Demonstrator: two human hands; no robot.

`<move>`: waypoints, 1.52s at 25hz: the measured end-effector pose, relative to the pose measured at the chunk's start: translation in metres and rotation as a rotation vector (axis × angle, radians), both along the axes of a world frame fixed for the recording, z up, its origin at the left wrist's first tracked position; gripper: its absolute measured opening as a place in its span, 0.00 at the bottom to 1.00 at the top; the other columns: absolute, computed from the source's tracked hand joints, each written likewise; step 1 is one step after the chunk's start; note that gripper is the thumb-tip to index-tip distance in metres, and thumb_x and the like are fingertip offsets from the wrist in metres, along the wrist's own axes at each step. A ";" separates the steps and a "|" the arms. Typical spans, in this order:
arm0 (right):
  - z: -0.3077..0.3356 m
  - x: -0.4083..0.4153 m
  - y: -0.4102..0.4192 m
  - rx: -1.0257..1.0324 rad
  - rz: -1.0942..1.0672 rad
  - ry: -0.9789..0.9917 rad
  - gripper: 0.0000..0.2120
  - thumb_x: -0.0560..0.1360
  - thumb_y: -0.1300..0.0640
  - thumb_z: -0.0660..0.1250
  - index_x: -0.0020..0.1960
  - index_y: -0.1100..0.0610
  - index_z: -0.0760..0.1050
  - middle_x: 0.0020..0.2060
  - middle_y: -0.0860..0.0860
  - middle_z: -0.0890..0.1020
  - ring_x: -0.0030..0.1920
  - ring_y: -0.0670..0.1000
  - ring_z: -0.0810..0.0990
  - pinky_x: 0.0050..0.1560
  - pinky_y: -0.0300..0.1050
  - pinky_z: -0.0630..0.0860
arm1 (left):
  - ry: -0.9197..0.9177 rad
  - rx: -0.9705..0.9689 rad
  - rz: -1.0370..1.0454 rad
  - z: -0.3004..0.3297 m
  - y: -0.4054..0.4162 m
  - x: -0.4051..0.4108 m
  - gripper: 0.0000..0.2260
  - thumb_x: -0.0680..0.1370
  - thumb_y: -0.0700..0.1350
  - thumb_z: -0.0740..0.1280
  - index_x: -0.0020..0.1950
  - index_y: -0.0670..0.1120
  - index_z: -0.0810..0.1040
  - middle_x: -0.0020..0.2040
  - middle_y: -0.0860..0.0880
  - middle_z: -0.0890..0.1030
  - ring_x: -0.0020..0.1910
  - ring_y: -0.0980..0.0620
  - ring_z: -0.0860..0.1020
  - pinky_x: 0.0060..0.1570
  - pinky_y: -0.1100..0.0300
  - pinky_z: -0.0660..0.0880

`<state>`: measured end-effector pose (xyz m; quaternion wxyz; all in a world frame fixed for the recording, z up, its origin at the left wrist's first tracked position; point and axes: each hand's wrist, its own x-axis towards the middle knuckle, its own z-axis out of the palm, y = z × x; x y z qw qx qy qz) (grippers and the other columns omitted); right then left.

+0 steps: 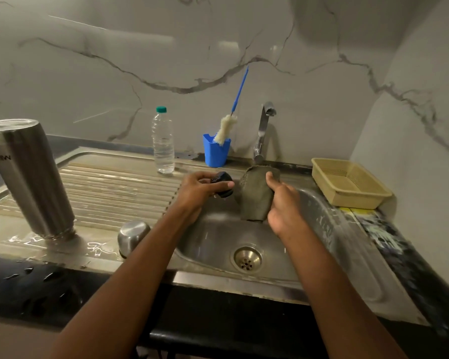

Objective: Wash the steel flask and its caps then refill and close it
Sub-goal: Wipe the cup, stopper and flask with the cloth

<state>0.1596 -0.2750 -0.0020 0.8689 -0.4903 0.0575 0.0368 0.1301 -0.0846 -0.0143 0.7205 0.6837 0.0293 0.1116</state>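
Fingers of left hand [196,189] pinch the small black inner cap [223,187], wet, likely slippery; right hand [283,203] grips soft scrub pad [255,195].

Silver flask [29,177], blue cup [215,154] (beige basket [347,182]), grey-veined marble wall [114,60].

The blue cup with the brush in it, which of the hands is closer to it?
Left. The left hand, holding the black cap, is just below the blue cup; the right hand, gripping the scrub pad, sits farther right.

left hand [197,187]: fingers curled, gripping; right hand [283,203]: thumb up, gripping; both forearms extended forward
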 end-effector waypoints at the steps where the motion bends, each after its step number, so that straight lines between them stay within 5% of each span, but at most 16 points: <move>1: 0.001 0.001 -0.002 -0.012 -0.008 -0.006 0.09 0.80 0.60 0.70 0.59 0.60 0.80 0.52 0.58 0.87 0.49 0.55 0.87 0.46 0.52 0.84 | -0.001 -0.046 -0.030 -0.002 0.001 0.002 0.21 0.68 0.41 0.81 0.59 0.41 0.82 0.52 0.43 0.87 0.54 0.46 0.85 0.62 0.48 0.80; 3: 0.001 0.000 -0.003 -0.113 -0.037 -0.068 0.06 0.79 0.62 0.70 0.55 0.58 0.82 0.51 0.57 0.87 0.47 0.52 0.87 0.43 0.48 0.84 | 0.008 -0.102 -0.072 -0.002 0.004 0.000 0.23 0.66 0.41 0.81 0.60 0.40 0.83 0.54 0.43 0.87 0.56 0.47 0.85 0.65 0.46 0.78; 6: -0.001 -0.008 0.001 -0.462 -0.089 -0.312 0.07 0.81 0.60 0.69 0.53 0.48 0.82 0.47 0.48 0.88 0.49 0.48 0.87 0.54 0.51 0.84 | -0.027 -0.128 -0.081 -0.002 0.003 -0.006 0.24 0.66 0.43 0.80 0.60 0.40 0.83 0.55 0.43 0.87 0.57 0.46 0.84 0.64 0.49 0.78; 9: -0.004 -0.023 0.014 -0.762 -0.019 -0.605 0.11 0.82 0.60 0.67 0.61 0.48 0.80 0.47 0.36 0.83 0.48 0.30 0.81 0.53 0.31 0.77 | -0.102 -0.110 -0.038 -0.001 0.000 -0.007 0.22 0.67 0.40 0.80 0.60 0.39 0.82 0.53 0.43 0.87 0.54 0.46 0.85 0.55 0.55 0.81; 12: -0.009 -0.022 0.020 -0.936 -0.031 -0.768 0.16 0.82 0.63 0.67 0.68 0.54 0.79 0.51 0.40 0.82 0.49 0.26 0.78 0.52 0.23 0.71 | -0.148 -0.045 -0.023 0.000 0.000 -0.008 0.21 0.69 0.36 0.80 0.61 0.38 0.82 0.53 0.42 0.86 0.52 0.45 0.86 0.50 0.59 0.82; 21: -0.007 -0.018 0.015 -0.963 0.006 -0.677 0.15 0.83 0.59 0.66 0.68 0.52 0.79 0.50 0.43 0.83 0.47 0.27 0.78 0.45 0.22 0.72 | -0.178 0.077 -0.080 -0.001 0.007 0.001 0.21 0.68 0.39 0.80 0.60 0.45 0.84 0.54 0.49 0.87 0.57 0.51 0.84 0.61 0.55 0.80; 28: -0.006 -0.020 0.015 -0.947 -0.014 -0.658 0.15 0.83 0.58 0.66 0.68 0.51 0.79 0.47 0.39 0.82 0.46 0.31 0.79 0.45 0.25 0.74 | -0.171 0.027 -0.138 -0.001 0.004 -0.002 0.20 0.70 0.37 0.79 0.61 0.47 0.84 0.55 0.49 0.87 0.57 0.50 0.84 0.58 0.58 0.81; 33: -0.007 -0.015 0.014 -0.873 0.004 -0.625 0.15 0.83 0.57 0.67 0.68 0.50 0.79 0.52 0.44 0.85 0.51 0.43 0.84 0.53 0.44 0.81 | -0.149 -0.008 -0.153 0.000 0.005 0.004 0.20 0.75 0.37 0.75 0.66 0.44 0.79 0.59 0.45 0.85 0.60 0.49 0.83 0.63 0.52 0.79; 38: -0.010 -0.016 0.017 -0.837 0.003 -0.630 0.15 0.83 0.59 0.67 0.68 0.51 0.79 0.53 0.43 0.85 0.55 0.41 0.82 0.56 0.38 0.78 | -0.080 -0.121 -0.232 -0.006 0.005 0.005 0.18 0.81 0.37 0.68 0.71 0.44 0.77 0.62 0.44 0.83 0.63 0.46 0.82 0.63 0.48 0.79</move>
